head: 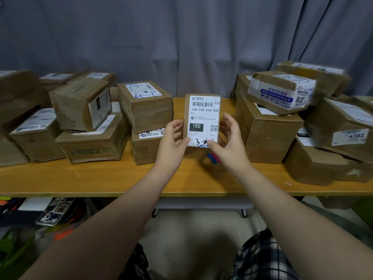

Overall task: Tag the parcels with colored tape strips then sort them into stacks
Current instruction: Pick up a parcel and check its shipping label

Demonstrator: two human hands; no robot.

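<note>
Tabletop [80, 178], two parcel heaps [90, 110]: left hand [171, 142] and right hand [229, 144] pinch one parcel [203, 118].

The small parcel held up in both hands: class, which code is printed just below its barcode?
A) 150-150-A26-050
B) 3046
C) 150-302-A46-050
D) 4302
A: the small parcel, gripped by the left hand and right hand, shows 150-150-A26-050 right under its barcode.

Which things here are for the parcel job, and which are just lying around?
For the job: small labelled parcel, held by left hand and right hand; cardboard parcels stacked either side; red and blue tape, partly hidden.
Just lying about: grey curtain; green bag below the table.
</note>
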